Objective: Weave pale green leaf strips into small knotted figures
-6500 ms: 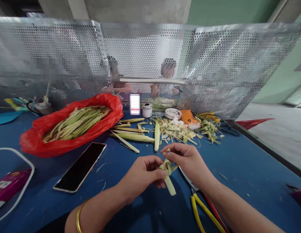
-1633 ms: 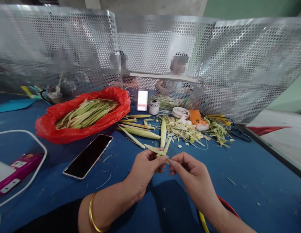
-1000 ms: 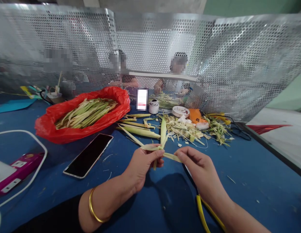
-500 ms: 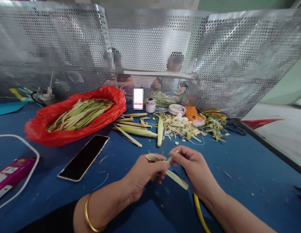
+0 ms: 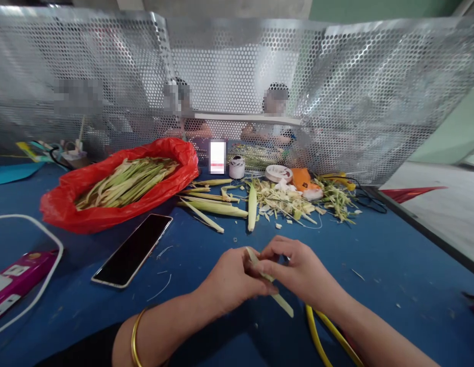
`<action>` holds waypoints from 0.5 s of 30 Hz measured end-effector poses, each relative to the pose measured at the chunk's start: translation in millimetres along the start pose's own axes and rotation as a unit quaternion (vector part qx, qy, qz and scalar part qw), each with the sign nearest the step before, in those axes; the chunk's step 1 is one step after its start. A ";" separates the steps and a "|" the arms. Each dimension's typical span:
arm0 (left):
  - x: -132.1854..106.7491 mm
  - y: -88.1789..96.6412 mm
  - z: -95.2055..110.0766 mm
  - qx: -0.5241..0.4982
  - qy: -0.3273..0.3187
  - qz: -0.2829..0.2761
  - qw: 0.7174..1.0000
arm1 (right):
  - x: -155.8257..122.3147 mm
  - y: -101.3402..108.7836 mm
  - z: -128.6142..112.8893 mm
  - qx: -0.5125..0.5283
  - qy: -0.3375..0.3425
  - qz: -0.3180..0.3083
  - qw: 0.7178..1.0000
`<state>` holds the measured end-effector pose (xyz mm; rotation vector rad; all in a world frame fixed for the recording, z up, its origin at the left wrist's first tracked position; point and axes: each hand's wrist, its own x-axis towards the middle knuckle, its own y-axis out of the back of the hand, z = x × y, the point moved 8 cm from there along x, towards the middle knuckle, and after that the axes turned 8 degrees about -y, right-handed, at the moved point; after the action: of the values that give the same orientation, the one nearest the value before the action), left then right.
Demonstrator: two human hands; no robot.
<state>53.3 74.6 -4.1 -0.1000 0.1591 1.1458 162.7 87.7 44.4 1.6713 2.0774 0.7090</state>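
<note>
Both my hands meet low in the middle of the blue table (image 5: 393,255), folding a pale green leaf strip (image 5: 275,298). My left hand (image 5: 231,280), with a gold bangle on its wrist, pinches the strip from the left. My right hand (image 5: 298,270) is closed on the same strip from the right, fingers pressed against the left hand's. One end of the strip pokes up between the hands, the other trails down toward me.
A red bag of leaf strips (image 5: 122,183) lies at the left, a black phone (image 5: 133,250) in front of it. Loose leaves (image 5: 214,206) and cuttings (image 5: 286,201) lie behind my hands. Yellow-handled scissors (image 5: 324,331) lie under my right forearm. A perforated metal screen (image 5: 336,102) has people behind it.
My hands have drawn together and dropped slightly toward me. The strip, earlier stretched out between them, is now folded tight between the fingers.
</note>
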 end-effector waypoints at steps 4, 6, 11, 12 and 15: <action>-1.1 -2.0 -3.3 0.019 0.020 -0.015 1.000 | -1.7 -8.7 2.3 0.086 -0.024 -0.028 0.996; -2.6 -4.1 -2.2 -0.005 0.032 -0.021 0.999 | -1.3 -9.1 6.4 0.161 -0.060 -0.036 0.985; -7.2 -12.5 -0.1 -0.078 0.071 -0.043 0.993 | -2.3 -13.3 16.0 0.307 -0.141 -0.040 0.940; -7.8 -12.7 -0.5 -0.081 0.078 -0.040 0.993 | -3.0 -15.9 16.8 0.326 -0.153 -0.045 0.932; -8.1 -10.9 -3.5 -0.085 0.090 -0.027 0.992 | -4.7 -20.3 16.8 0.345 -0.171 -0.048 0.922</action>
<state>59.7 62.3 -6.1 -0.3568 0.2168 1.0945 157.6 82.2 18.7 1.8275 2.2483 -0.3915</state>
